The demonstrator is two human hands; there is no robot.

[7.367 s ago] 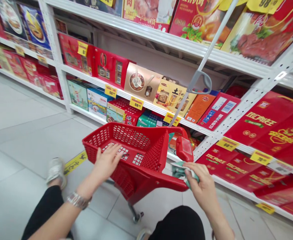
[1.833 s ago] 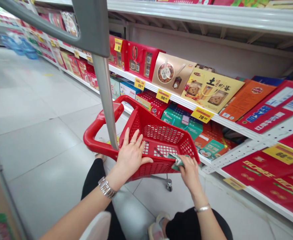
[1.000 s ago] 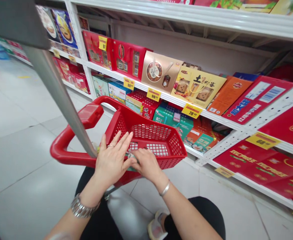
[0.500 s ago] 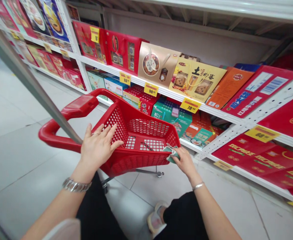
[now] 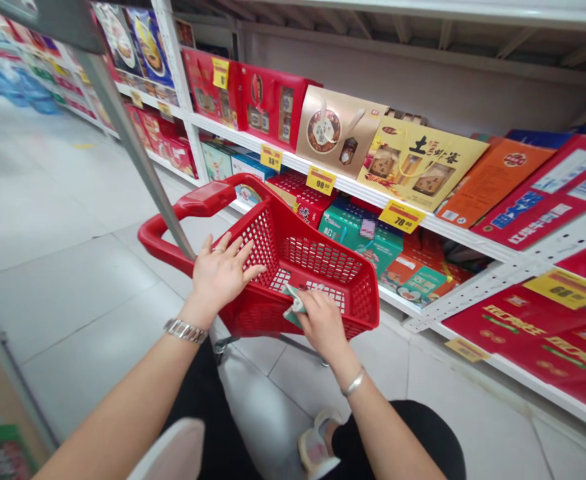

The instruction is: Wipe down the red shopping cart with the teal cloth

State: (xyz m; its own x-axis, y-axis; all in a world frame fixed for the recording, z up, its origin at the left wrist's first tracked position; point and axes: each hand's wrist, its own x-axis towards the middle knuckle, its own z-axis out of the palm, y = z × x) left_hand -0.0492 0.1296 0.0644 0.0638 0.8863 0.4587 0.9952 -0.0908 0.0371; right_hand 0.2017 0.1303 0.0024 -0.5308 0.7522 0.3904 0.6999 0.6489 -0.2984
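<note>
A red plastic shopping basket cart (image 5: 367,313) stands in front of me, its perforated basket tilted toward the shelf. My right hand (image 5: 323,323) is closed on a green and white cloth (image 5: 294,308) and presses it over the near rim, about midway along. My left hand (image 5: 225,270), palm up with the fingers spread, holds nothing; it is by the near rim at the handle end. A grey metal pole (image 5: 137,147) rises past the cart's red handle (image 5: 200,203). Part of the cloth is hidden under my right fingers.
White shelving (image 5: 293,157) runs along the far side, stocked with gift boxes such as a yellow box (image 5: 417,167) and a red box (image 5: 537,190). Yellow price tags hang on its edges. Pale floor tiles (image 5: 87,267) lie left of the cart. My shoe (image 5: 317,447) is below it.
My right hand has slid the cloth leftward along the near rim, from the far corner to about the middle. My left hand stays open. The whole view has shifted somewhat.
</note>
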